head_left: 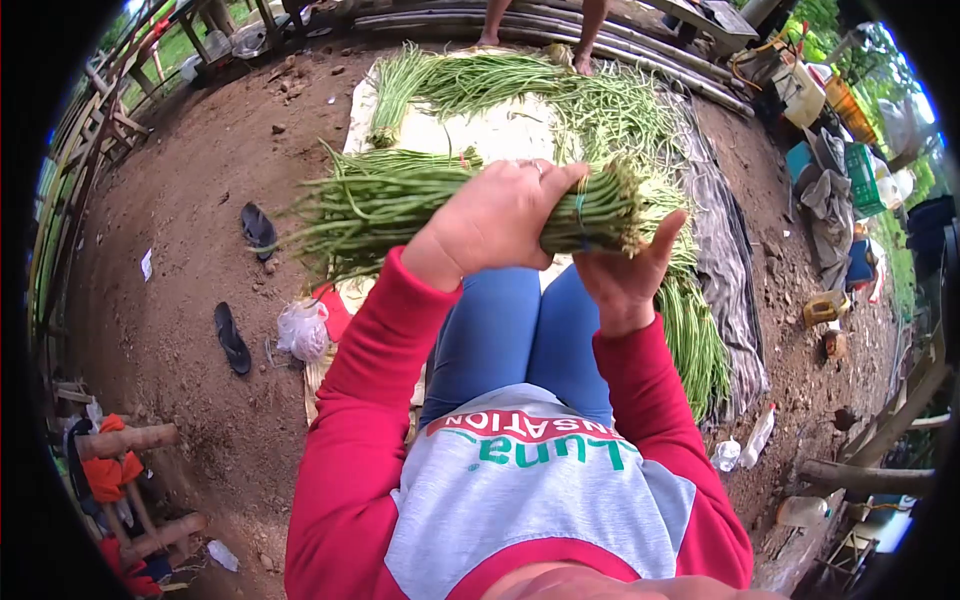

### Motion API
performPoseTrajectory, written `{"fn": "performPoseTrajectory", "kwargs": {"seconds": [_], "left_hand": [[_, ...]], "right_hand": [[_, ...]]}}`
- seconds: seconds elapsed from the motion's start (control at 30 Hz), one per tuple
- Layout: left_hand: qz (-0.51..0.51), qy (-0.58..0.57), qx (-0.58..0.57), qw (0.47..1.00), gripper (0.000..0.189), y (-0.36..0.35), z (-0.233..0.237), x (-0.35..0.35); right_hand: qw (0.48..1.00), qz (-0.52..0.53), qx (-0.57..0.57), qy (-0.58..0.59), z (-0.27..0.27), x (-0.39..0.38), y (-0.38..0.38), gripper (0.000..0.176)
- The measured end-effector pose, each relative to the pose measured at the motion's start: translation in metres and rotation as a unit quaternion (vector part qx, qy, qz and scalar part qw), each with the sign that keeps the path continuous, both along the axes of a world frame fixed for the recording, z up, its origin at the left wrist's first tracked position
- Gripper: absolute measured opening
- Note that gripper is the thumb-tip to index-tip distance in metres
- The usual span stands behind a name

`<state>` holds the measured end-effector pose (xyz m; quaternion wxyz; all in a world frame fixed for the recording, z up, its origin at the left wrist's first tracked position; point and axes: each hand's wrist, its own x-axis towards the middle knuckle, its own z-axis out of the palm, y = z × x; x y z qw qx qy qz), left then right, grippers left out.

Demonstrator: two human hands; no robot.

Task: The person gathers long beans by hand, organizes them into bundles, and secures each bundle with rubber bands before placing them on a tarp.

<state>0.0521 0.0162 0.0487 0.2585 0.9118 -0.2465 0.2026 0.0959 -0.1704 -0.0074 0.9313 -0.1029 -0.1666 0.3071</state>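
I hold a thick bundle of green long beans (pixel 385 205) level in front of me. My left hand (pixel 497 222) is wrapped over the bundle near its cut ends. My right hand (pixel 625 272) supports those ends from below, thumb raised beside them. A thin green band (pixel 580 212) circles the bundle between my hands. The loose tips fan out to the left. My red sleeves and blue trousers show below.
More long beans (pixel 560 90) lie spread on a pale sheet (pixel 500 130) on the dirt ahead and along my right side (pixel 700 340). Another person's bare legs (pixel 590 30) stand at the far edge. Sandals (pixel 232 338), a plastic bag (pixel 300 330), bottles and crates lie around.
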Motion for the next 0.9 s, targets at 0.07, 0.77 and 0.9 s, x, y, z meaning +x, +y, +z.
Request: {"fn": "performPoseTrajectory", "kwargs": {"seconds": [0.07, 0.77, 0.9], "left_hand": [[0.019, 0.138, 0.029, 0.990, 0.087, -0.043, -0.071, -0.003], [0.031, 0.280, 0.167, 0.945, 0.094, -0.070, -0.109, 0.012], [0.035, 0.280, 0.116, 0.952, 0.091, -0.063, -0.114, 0.008]], "right_hand": [[0.988, -0.068, -0.036, 0.134, -0.062, -0.017, -0.038, 0.080], [0.524, -0.143, -0.808, -0.228, -0.204, 0.077, -0.151, 0.033], [0.297, -0.005, -0.848, -0.439, -0.303, 0.085, -0.121, 0.026]]}}
